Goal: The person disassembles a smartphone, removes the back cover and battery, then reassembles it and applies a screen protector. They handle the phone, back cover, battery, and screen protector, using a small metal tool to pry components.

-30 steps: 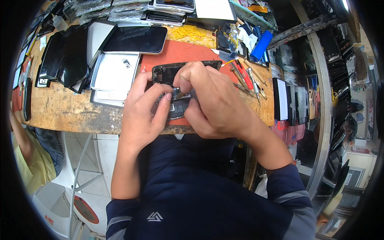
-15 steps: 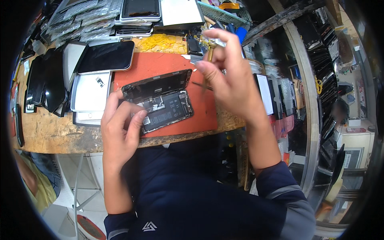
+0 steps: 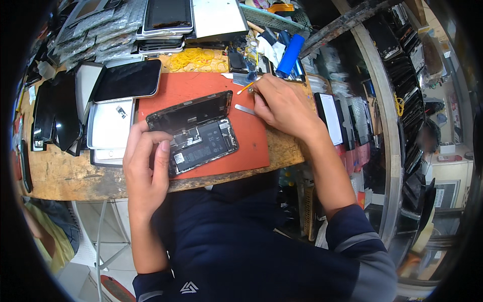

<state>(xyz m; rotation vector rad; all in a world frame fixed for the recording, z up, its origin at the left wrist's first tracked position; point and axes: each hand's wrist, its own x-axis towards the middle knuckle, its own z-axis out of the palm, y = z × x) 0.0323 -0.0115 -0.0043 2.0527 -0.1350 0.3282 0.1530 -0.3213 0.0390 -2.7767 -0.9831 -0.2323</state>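
On the red-orange mat (image 3: 246, 146), an opened phone (image 3: 209, 143) lies with its screen (image 3: 193, 109) tilted up along the far edge, showing the black battery and circuit parts. My left hand (image 3: 146, 166) is closed on the phone's left end, fingers at the raised screen and thumb by the lower body. At the mat's far right corner, my right hand (image 3: 284, 105) has its fingers closed at a thin yellow stick (image 3: 246, 87) with a pale tip; its other end is hidden. Beneath these fingers lies a flat metal tool (image 3: 244, 109), partly covered by the hand.
Left of the mat are a dark-screened tablet (image 3: 128, 79), a white tray (image 3: 108, 123) and black panels (image 3: 63, 105). Yellow rubber bands (image 3: 196, 60), a blue cylinder (image 3: 291, 55) and stacked devices (image 3: 168, 17) line the back. Boxed panels (image 3: 329, 118) stand at right.
My right hand has come down and nearer the mat's right edge from a raised position, where it held a gold-coloured rod-like tool. The flat metal tool shows more. My left hand keeps the phone.
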